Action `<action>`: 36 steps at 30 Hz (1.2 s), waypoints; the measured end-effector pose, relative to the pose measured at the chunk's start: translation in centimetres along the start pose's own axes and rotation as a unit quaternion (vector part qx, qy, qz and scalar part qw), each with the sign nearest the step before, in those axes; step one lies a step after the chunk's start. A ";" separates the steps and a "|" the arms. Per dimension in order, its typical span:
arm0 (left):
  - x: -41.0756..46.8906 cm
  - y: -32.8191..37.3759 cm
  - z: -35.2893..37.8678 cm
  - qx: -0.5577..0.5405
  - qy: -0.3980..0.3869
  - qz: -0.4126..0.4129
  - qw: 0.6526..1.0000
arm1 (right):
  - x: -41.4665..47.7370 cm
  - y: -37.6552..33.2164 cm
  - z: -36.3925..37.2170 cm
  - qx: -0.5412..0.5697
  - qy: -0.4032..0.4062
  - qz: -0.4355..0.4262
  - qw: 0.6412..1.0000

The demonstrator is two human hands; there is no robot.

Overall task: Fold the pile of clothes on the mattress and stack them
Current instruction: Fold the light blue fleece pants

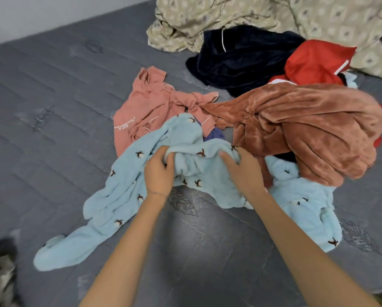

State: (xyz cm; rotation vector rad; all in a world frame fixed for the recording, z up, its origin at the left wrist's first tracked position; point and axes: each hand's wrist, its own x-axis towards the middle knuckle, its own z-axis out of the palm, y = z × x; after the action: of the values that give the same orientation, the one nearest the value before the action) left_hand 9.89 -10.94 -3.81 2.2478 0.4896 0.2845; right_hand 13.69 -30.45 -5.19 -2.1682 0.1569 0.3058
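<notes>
surface: grey quilted mattress (52, 96), no sheet, stitched diagonal lines and silvery leaf motifs (183, 202)
room: pale wall (41, 14) along the far-left edge of the mattress; crumpled beige patterned bedding (274, 16) heaped at the far right
pile: unfolded, right of centre. Navy garment (241, 56) and red garment (314, 60) at the back, rust fleece (307, 129) bunched in front of them, pink garment (145, 107) spread flat to the left with white lettering
task item: light blue fleece garment (123, 196) with small dark bird marks, nearest the person, its long part trailing toward the near left
left hand (159, 173): fingers curled into the bunched top edge of the blue fleece, gripping it
right hand (245, 171): same edge, just to the right, fingers dug in and gripping
hidden: purple scrap (214, 135) shows between the pink and the blue, the rest is covered; fingertips of both hands are buried in the fabric
unclear: second blue piece (300, 200) runs under the rust fleece, cannot tell if it's the same garment
cut off: rust fleece and bedding run out of view on the right
blurred: dark and light object (1, 273) at the bottom-left corner, cannot identify
</notes>
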 end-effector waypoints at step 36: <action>-1.8 -3.7 -53.4 -0.086 -0.152 0.143 0.974 | -25.8 -46.3 15.8 0.207 -0.055 -0.050 0.976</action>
State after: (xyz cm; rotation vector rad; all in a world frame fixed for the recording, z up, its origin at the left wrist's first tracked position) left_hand -11.59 26.21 28.28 2.1383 -0.0214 0.1174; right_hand -3.18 9.14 29.55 -1.7353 0.0434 0.3045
